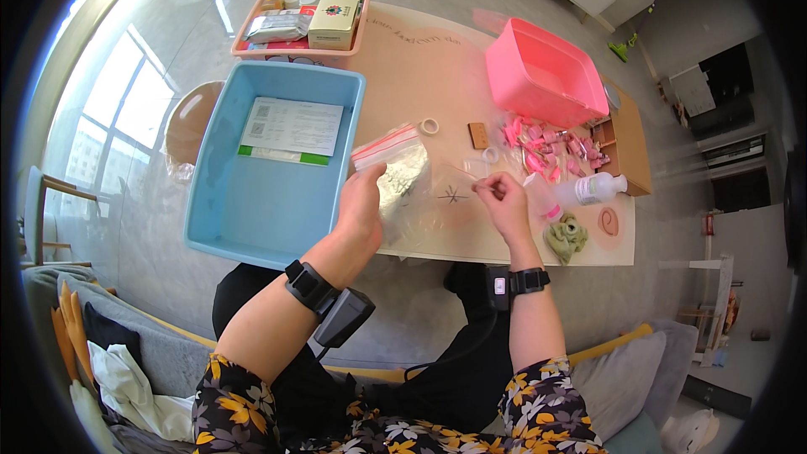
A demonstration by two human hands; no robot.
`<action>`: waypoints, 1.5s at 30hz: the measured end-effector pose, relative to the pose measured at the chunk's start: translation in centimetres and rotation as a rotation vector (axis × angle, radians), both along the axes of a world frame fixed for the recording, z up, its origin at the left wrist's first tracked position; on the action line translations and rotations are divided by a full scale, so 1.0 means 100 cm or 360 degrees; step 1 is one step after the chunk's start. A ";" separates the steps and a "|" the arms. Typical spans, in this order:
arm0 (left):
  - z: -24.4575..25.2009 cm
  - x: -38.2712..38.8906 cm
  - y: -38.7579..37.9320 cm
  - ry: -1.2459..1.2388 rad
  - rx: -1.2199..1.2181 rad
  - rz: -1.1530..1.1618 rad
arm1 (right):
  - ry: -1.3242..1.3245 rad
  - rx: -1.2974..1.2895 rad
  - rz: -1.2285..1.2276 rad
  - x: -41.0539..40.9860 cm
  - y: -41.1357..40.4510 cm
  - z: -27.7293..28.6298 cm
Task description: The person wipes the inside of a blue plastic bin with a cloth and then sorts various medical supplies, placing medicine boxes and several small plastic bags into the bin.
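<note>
My left hand (360, 205) grips a clear zip-top plastic bag (403, 173) at its left side, thumb on top. The bag has red lines along its seal and something silvery and shiny inside. It hangs over the table's near edge, beside the right wall of a blue plastic bin (358, 113). To the right, my right hand (506, 198) is raised over the table with thumb and fingertips pinched together. A thin pale stick or strip (461, 171) seems to run left from those fingertips; its kind is unclear. A pink-and-white bottle (541, 194) lies just right of that hand.
Papers (293, 126) lie in the blue bin. Behind it, a peach bin (367, 19) holds boxes and jars. A tape roll (429, 127), a brown block (478, 136), many small pink items (548, 148), a clear bottle (589, 190), a green cloth (566, 239) and a pink bin (498, 72) occupy the table.
</note>
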State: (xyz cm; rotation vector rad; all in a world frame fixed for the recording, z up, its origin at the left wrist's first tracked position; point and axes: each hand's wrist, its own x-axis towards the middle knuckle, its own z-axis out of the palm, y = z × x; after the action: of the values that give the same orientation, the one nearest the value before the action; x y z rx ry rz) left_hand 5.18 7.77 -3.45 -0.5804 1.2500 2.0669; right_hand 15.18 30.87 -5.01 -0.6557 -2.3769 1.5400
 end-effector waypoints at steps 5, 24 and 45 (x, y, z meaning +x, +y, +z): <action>0.006 0.001 -0.001 0.0018 -0.0123 -0.0026 | 0.0436 -0.0467 -0.0134 0.005 -0.005 0.033; 0.013 0.026 0.013 0.0093 0.0532 -0.0531 | 0.0128 0.0253 0.0057 -0.005 -0.058 0.042; -0.009 0.033 0.025 0.0866 -0.0547 -0.0613 | 0.0030 0.1165 0.0318 -0.002 -0.050 0.036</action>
State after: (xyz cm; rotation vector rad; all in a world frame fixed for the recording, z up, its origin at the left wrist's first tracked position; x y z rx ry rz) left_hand 8.46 10.25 -4.40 0.1043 1.8795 1.7406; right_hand 14.98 25.84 -1.41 -0.2367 -2.7745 0.6110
